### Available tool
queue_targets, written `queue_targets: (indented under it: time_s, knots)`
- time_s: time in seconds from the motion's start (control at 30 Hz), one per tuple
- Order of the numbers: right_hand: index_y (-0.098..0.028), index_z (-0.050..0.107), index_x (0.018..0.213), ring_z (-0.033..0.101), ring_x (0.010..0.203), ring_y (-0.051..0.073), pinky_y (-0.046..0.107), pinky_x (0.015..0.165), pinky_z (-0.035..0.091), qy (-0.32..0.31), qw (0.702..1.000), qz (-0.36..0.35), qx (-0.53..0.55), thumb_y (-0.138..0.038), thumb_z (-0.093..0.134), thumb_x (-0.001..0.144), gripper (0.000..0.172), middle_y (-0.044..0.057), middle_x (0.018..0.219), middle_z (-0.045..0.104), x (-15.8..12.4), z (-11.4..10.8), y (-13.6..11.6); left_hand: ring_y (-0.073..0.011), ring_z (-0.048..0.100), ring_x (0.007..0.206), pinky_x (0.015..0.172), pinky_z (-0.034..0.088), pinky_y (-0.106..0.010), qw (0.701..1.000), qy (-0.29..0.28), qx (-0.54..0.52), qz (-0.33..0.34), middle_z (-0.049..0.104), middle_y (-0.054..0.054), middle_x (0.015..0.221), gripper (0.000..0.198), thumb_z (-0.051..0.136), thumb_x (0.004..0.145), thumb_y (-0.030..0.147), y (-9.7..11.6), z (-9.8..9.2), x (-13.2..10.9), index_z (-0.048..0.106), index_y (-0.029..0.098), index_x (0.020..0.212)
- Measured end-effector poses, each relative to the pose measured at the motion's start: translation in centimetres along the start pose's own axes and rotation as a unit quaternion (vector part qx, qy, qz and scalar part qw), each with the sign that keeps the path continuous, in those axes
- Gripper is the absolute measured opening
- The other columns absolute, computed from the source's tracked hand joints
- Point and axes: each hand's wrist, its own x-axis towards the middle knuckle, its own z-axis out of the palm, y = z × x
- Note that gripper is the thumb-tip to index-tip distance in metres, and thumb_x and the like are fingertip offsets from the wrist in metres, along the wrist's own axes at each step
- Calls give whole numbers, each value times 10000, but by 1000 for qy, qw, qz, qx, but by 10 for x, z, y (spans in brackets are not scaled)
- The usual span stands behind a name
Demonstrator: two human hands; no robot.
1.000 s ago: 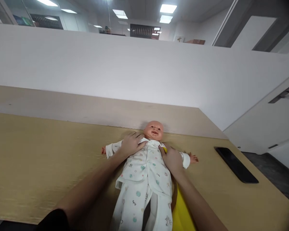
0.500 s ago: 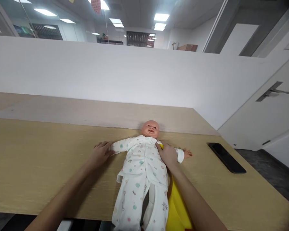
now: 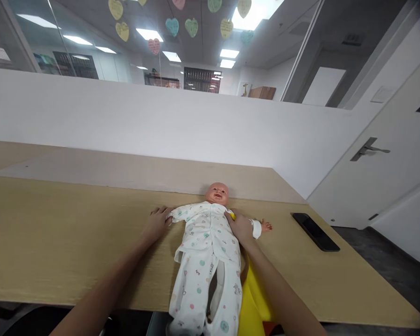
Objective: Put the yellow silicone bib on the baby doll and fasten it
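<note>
A baby doll (image 3: 217, 192) in a white printed romper (image 3: 206, 252) lies on its back on the wooden table (image 3: 56, 233), head toward the white partition. My left hand (image 3: 158, 223) grips the cuff end of the doll's sleeve on the left, covering the doll's hand. My right hand (image 3: 241, 227) presses on the doll's other shoulder, fingers together on the cloth. A yellow cloth (image 3: 254, 298) lies under the doll beside my right forearm and hangs over the table's front edge with the doll's legs.
A black phone (image 3: 315, 231) lies flat on the table to the right of the doll. A white partition wall (image 3: 161, 116) runs behind the table. A white door (image 3: 378, 177) with a handle stands at the right.
My left hand slid from the doll's chest out along its arm to the sleeve cuff. The view tilted upward. My right hand stayed on the other shoulder.
</note>
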Motion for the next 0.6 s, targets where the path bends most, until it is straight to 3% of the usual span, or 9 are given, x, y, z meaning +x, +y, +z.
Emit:
queue_targets:
  time_s: [0.2, 0.3, 0.4, 0.47, 0.5, 0.57, 0.6]
  knots:
    - [-179, 564, 1307, 640, 1072, 288, 383, 910, 452, 46, 991, -24, 121, -511, 428, 923, 526, 114, 1170, 680, -26, -25, 12, -253, 558, 1101, 948, 411, -364, 1000, -3, -3, -18, 653, -70, 1194, 350, 450, 927, 250, 9, -8, -1, 620, 240, 1233]
    - [-161, 641, 1170, 628, 1093, 262, 371, 959, 436, 61, 981, -36, 182, -505, 458, 905, 471, 106, 1154, 687, -50, -46, 16, -254, 552, 1136, 985, 394, -382, 999, -1, -14, -29, 645, -79, 1211, 353, 456, 921, 264, 10, -12, -1, 616, 247, 1235]
    - [-157, 672, 1061, 634, 1061, 236, 341, 931, 454, 41, 963, -47, 261, -513, 494, 885, 434, 100, 1102, 702, -83, -70, 16, -299, 441, 1291, 1078, 316, -451, 998, 29, -33, -51, 528, -107, 1390, 454, 513, 895, 354, 20, -24, -6, 537, 236, 1332]
    - [-166, 658, 1086, 648, 1001, 226, 324, 850, 480, 22, 953, -42, 300, -548, 492, 889, 461, 89, 1032, 714, -113, -86, 16, -344, 392, 1333, 1095, 304, -498, 983, 94, -100, -119, 475, -155, 1433, 627, 606, 820, 434, 36, -44, -21, 478, 179, 1378]
    - [-180, 653, 1105, 643, 1008, 223, 315, 838, 478, 11, 952, -49, 302, -567, 485, 896, 470, 77, 1004, 718, -129, -93, 16, -350, 407, 1323, 1087, 321, -504, 974, 107, -148, -134, 491, -160, 1412, 605, 607, 812, 443, 47, -58, -33, 509, 168, 1341]
    - [-198, 647, 1104, 643, 994, 210, 309, 845, 468, -9, 948, -53, 312, -570, 488, 905, 450, 61, 1002, 718, -162, -107, 17, -302, 510, 1224, 1026, 417, -443, 950, 91, -285, -87, 578, -110, 1304, 448, 561, 840, 480, 75, -92, -71, 612, 200, 1186]
    - [-203, 647, 1102, 640, 995, 206, 306, 853, 462, -18, 946, -59, 317, -567, 490, 910, 440, 57, 1011, 716, -178, -114, 17, -264, 565, 1157, 983, 458, -400, 929, 54, -363, -49, 612, -78, 1253, 411, 530, 872, 495, 92, -109, -93, 619, 224, 1168]
